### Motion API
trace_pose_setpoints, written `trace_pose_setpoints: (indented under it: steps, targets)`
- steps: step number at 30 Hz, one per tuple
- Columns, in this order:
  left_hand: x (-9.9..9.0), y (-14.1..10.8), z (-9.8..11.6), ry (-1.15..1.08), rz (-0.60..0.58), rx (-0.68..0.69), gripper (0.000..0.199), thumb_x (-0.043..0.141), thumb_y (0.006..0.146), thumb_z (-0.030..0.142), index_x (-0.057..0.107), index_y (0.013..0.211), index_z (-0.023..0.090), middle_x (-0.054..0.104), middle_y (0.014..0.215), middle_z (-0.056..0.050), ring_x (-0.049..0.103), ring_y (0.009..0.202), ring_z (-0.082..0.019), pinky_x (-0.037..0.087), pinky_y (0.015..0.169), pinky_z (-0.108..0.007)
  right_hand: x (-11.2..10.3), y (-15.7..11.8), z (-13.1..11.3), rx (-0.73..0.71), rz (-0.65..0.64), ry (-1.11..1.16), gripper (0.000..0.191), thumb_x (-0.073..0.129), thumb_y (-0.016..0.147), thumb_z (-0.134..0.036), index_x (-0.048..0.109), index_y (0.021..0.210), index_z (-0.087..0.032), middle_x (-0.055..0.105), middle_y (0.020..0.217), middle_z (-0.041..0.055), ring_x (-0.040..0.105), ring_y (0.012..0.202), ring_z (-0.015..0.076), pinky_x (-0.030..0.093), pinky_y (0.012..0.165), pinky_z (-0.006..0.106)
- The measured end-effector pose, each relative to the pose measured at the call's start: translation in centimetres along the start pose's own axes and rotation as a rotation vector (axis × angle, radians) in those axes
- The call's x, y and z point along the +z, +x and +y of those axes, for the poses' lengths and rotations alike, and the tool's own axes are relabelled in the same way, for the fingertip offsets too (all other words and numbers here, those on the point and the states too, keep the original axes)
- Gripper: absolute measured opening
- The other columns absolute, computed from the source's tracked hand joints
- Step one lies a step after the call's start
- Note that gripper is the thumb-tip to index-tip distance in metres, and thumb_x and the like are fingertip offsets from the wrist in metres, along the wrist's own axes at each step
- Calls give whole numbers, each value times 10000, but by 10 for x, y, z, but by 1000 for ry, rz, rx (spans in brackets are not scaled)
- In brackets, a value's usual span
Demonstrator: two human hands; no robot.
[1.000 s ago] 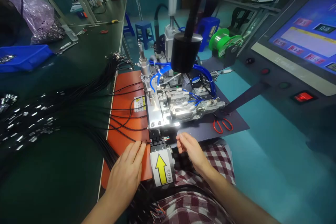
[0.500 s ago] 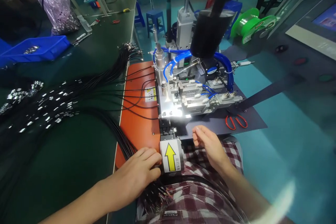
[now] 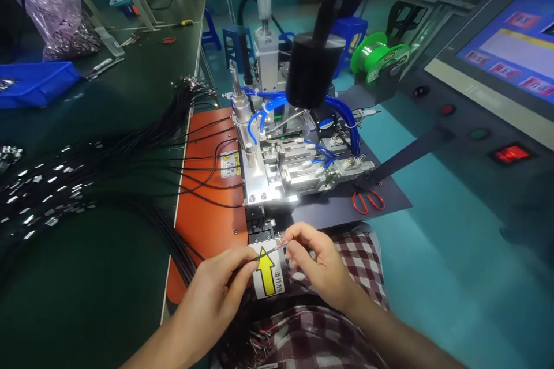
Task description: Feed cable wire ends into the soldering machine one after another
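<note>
Between thumb and fingers, my left hand [image 3: 227,279] pinches a black cable [image 3: 265,254] above the white label [image 3: 272,287] with a yellow arrow. My right hand [image 3: 318,262] is at the cable's other end, its fingertips curled around thin reddish wires [image 3: 282,243]. Just beyond both hands stands the metal machine [image 3: 298,167] with blue tubes. Several black cables run from its left edge across the orange plate [image 3: 208,216]. A bundle of cables [image 3: 184,259] passes beside my left forearm, and wire ends [image 3: 259,343] lie on my lap.
Red-handled scissors [image 3: 367,202] lie on the dark plate right of the machine. A blue tray [image 3: 38,85] and heaped cables [image 3: 64,179] are on the green table at left. A control panel [image 3: 485,98] stands at right, and a green spool [image 3: 376,57] is behind. A person is partly visible at the back.
My left hand has come up with a cable pinched in it. My right hand has moved left to the wire end. The view has turned right, showing more of the panel.
</note>
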State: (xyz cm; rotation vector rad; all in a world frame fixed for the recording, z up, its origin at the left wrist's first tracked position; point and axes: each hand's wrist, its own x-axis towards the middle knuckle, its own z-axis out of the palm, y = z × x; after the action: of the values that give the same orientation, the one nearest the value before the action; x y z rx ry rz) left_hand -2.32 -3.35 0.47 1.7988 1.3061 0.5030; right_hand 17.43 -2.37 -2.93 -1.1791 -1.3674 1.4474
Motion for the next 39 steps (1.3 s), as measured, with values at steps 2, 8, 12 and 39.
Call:
trace_pose_setpoints:
  steps: [2,8,12,39]
  targets:
    - [3,-5,3,-1,-4,-2,142,453,888,231,586,856,191,627,764,-6,560,646,-124,425,569,-193,1,-1,-1,-32,14,-43,164,495,895,-273,521,756,-190,484,659,-31,445,593,104,376,574,232]
    - [4,7,21,-58,-147,-17,180,408,910,262,573,882,194,603,746,3,529,637,-122,405,574,-207,-1,-1,-4,-102,20,-69,158,518,873,-222,537,721,-182,487,653,-28,437,595,104,366,569,229]
    - [7,24,23,-154,-138,-64,217,418,913,306,592,847,193,581,687,14,514,603,-114,389,546,-208,-5,0,-6,-18,63,65,155,501,888,-289,546,782,-185,495,657,-25,455,587,106,388,565,229]
    - [2,43,19,-717,-223,-301,189,571,839,321,598,936,162,553,595,26,492,557,-92,407,535,-207,8,3,5,148,-38,406,232,636,786,-371,542,744,-164,475,537,-59,399,455,71,333,470,208]
